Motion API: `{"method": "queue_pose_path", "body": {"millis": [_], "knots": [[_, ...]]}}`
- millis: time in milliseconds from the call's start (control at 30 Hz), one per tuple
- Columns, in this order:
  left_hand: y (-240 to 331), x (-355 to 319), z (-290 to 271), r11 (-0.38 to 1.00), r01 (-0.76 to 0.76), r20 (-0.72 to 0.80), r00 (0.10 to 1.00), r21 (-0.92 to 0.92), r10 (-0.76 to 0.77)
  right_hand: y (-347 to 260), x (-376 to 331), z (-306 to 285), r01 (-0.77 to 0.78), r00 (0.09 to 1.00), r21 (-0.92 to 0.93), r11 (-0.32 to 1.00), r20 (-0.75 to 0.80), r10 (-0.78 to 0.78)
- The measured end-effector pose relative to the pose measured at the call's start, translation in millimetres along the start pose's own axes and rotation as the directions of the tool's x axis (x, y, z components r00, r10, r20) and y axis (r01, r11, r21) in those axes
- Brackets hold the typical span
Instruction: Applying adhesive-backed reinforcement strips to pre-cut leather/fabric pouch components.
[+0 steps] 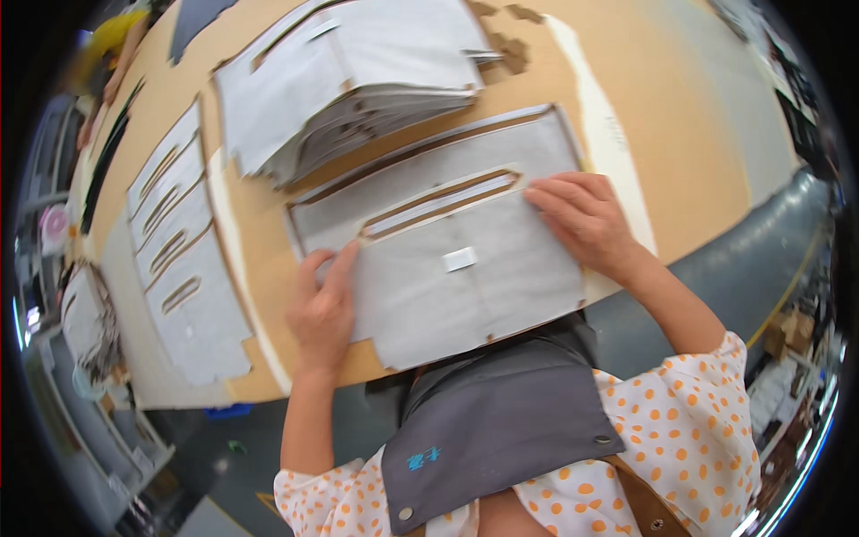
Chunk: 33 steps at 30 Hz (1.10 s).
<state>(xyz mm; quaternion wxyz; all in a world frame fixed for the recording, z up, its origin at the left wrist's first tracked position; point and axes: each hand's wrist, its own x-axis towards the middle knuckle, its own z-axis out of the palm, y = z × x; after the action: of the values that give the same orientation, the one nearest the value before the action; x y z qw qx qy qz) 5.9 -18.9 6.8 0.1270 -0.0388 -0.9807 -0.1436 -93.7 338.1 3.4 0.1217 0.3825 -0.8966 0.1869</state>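
Flat grey fabric panel with slot cutout [447, 259] lies at table's near edge, long axis left–right. Left hand [324, 309] open, flat on near-left corner; right hand [586, 222] open, flat on right edge — both touching.

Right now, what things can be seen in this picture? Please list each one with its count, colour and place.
table: one, light brown, fills the upper picture.
fabric panel with slot: one, grey, at the near table edge, under both hands.
white tag: one, on the panel's middle.
panel stack: one pile, grey, behind the panel; the count of sheets cannot be told.
row of slotted panels: one overlapping row, pale grey, at the table's left.
cardboard scraps: a few, brown, top centre.
apron: one, dark grey, on the person.
shirt: one, white with orange dots.
another person: partly seen, yellow sleeve, top left.
left hand: flat on the panel's left edge.
right hand: fingers spread flat on the panel's right side.
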Motion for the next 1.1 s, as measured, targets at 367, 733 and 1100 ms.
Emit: {"method": "queue_pose_path", "body": {"millis": [367, 733, 1100], "knots": [[-0.6, -0.9, 5.9, 0.999, -0.028, -0.040, 0.999, -0.024, 0.027, -2.8, 0.8, -3.8, -0.010, 1.000, 0.009, 1.000, 0.005, 0.010], [-1.7, 0.4, 0.0, 1.000, -0.022, -0.040, 0.999, -0.014, 0.022, -1.8, -1.1, -0.3, 0.007, 1.000, 0.009, 1.000, -0.003, -0.007], [51.4, 17.0, -24.2, -0.387, 0.470, 0.598, 0.720, -0.793, -0.352, 2.5, -10.2, -2.2, 0.029, 0.999, -0.008, 1.000, -0.017, -0.029]]}}
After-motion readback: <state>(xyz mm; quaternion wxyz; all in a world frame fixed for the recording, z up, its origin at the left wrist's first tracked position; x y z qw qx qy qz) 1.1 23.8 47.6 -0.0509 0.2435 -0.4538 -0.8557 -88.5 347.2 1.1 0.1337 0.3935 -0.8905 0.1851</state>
